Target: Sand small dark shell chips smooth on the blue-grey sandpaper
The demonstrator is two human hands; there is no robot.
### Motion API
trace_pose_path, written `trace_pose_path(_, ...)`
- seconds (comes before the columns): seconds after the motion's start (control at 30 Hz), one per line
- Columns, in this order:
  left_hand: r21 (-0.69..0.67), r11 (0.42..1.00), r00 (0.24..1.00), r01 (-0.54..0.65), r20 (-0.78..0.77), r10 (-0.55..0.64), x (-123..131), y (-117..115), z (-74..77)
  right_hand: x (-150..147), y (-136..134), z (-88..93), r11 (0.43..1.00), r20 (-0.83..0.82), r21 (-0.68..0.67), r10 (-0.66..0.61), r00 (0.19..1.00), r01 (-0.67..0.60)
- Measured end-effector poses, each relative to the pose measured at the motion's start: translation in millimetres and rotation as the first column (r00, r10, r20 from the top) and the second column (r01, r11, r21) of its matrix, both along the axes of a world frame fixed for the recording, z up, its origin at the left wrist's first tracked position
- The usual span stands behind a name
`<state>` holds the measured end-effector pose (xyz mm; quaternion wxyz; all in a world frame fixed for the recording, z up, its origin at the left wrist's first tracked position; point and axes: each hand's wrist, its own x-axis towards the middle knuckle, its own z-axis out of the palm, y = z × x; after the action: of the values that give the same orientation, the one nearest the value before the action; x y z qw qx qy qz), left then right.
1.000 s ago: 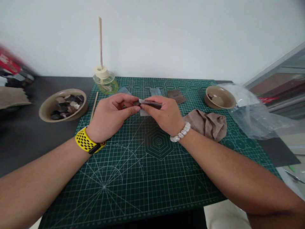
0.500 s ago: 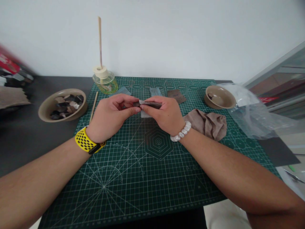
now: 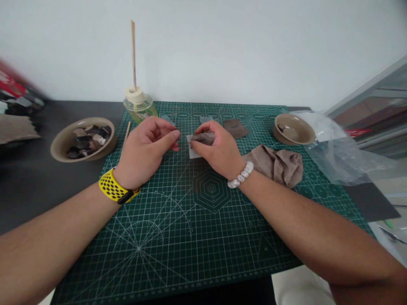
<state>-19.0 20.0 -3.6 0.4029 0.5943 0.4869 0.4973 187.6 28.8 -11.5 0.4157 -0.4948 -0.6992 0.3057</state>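
Above the middle of the green cutting mat (image 3: pixel 152 216), my left hand (image 3: pixel 148 148) is held with thumb and fingers curled close together. Whatever lies between its fingertips, if anything, is hidden. A yellow watch strap circles that wrist. My right hand (image 3: pixel 218 146), with a white beaded bracelet at its wrist, grips a folded grey-brown piece of sandpaper (image 3: pixel 206 138) between thumb and fingers. Just under those fingers shows a pale grey square piece (image 3: pixel 194 152). Behind the right hand lie a brown sandpaper piece (image 3: pixel 235 128) and a blue-grey piece (image 3: pixel 206 120). The two hands are apart.
At left stands a bowl (image 3: pixel 59 148) of dark and brown chips, beside a thin wooden stick (image 3: pixel 127 129). A glass diffuser bottle (image 3: pixel 140 106) is behind. On the right are a crumpled brown cloth (image 3: pixel 276 165), a second bowl (image 3: pixel 294 137) holding one small piece, and clear plastic (image 3: pixel 343 156).
My hands have parted: the left has moved back to the left, away from the sandpaper. My right hand keeps hold of the sandpaper at nearly the same spot.
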Motion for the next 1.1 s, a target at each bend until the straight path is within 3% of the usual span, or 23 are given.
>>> trace_pose_path(0.2, 0.015, 0.999, 0.999, 0.034, -0.021, -0.034, 0, -1, 1.7, -2, -1, -2.3, 0.998, 0.020, -0.062, 0.032, 0.999, -0.031)
trace_pose_path(0.57, 0.023, 0.998, 0.997, 0.064, -0.053, -0.063, 0, -5, 6.6, -1, -3, -4.5, 0.970, 0.109, -0.158, 0.205, 0.973, -0.186)
trace_pose_path(0.73, 0.028, 0.998, 0.994, 0.055, -0.096, -0.052, -1, -4, 5.1, -3, -2, -7.3, 0.978, 0.176, -0.097, 0.200, 0.964, -0.186)
trace_pose_path(0.83, 0.042, 0.999, 0.992, 0.035, -0.126, -0.030, -1, -3, 5.0, -3, -2, -8.7, 0.990, 0.225, 0.013, 0.137, 0.965, -0.143)
trace_pose_path(0.97, 0.026, 0.999, 0.981, 0.029, -0.191, -0.024, -2, -3, 5.0, -2, -3, -3.6, 0.987, 0.133, 0.119, 0.090, 0.987, -0.106)
trace_pose_path(1.1, 0.021, 0.997, 0.974, 0.079, -0.213, -0.073, -1, -4, 4.2, -1, -5, 1.6, 0.988, -0.019, 0.009, 0.157, 0.987, -0.157)
